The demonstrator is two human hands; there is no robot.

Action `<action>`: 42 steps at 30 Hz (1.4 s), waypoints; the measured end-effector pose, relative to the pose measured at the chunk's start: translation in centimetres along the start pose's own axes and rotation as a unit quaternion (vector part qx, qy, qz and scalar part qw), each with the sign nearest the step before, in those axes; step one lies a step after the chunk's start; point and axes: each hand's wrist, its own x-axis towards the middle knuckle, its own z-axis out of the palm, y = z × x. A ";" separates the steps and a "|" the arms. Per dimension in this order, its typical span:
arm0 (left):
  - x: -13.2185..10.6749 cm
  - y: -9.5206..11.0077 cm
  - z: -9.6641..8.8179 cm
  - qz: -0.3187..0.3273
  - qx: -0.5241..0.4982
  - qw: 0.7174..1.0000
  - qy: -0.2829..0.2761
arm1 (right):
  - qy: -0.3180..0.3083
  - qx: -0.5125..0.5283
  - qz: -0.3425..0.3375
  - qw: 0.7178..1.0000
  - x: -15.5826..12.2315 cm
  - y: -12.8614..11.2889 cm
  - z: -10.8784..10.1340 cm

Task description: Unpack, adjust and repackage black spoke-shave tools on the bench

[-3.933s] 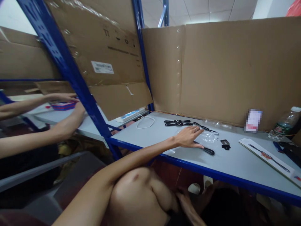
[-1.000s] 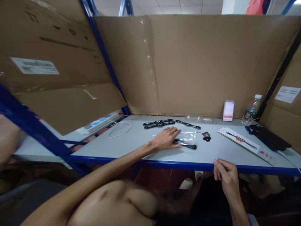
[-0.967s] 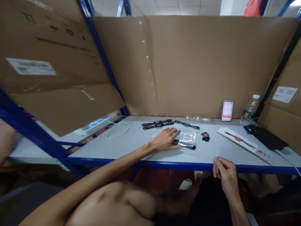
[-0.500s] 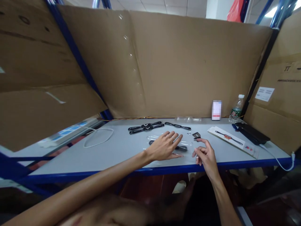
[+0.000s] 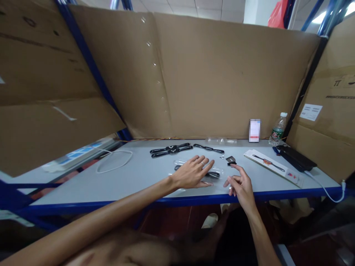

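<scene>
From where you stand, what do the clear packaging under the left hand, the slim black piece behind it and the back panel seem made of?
Clear packaging: probably shiny plastic, transparent with glints.
Slim black piece: glossy highlights suggest plastic, though rubber or coated metal is possible.
Back panel: likely cardboard, matte brown with a long crease.

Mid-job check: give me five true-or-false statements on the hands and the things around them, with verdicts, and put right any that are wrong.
1. The left hand is palm down over clear plastic. True.
2. The ring is on the right hand. False: the ring is on the left hand.
3. Two black double-ended tools lie close together. True.
4. The bottle lies on its side. False: the bottle stands upright.
5. The printed package is nearer the right hand than the left. True.
</scene>
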 end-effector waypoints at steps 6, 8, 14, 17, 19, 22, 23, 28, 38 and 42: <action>0.1 0.0 -0.1 0.008 0.001 1.000 0.021 | 0.002 0.018 0.012 1.000 0.0 -0.2 0.0; 0.2 0.0 -0.2 0.008 0.005 1.000 0.021 | 0.000 0.021 0.018 1.000 0.1 -0.3 -0.1; 0.4 0.0 -0.5 0.009 0.034 0.999 0.028 | 0.006 0.035 0.015 0.999 0.1 -0.1 -0.2; 0.4 -0.1 -0.5 0.015 0.035 0.999 0.026 | 0.020 0.038 0.004 0.999 0.2 0.4 -0.2; 0.3 -0.2 -0.4 0.017 0.028 0.999 0.027 | 0.017 0.037 -0.002 0.999 0.3 0.6 -0.1; 0.2 -0.2 -0.3 0.016 0.021 0.999 0.036 | 0.009 0.041 -0.008 0.999 0.3 0.8 0.1; 0.2 -0.2 -0.3 0.016 0.022 0.999 0.039 | 0.006 0.043 -0.010 0.999 0.3 0.9 0.1; 0.2 -0.5 -0.1 0.023 0.030 0.998 0.048 | 0.007 0.052 -0.020 0.998 0.4 1.1 0.2; 0.5 -0.8 -0.2 0.009 0.028 0.992 0.124 | 0.073 0.101 -0.022 0.992 0.2 0.3 -0.7; 0.6 -1.6 -0.7 -0.037 0.042 0.976 0.208 | 0.178 0.114 -0.082 0.974 1.5 -3.3 -4.0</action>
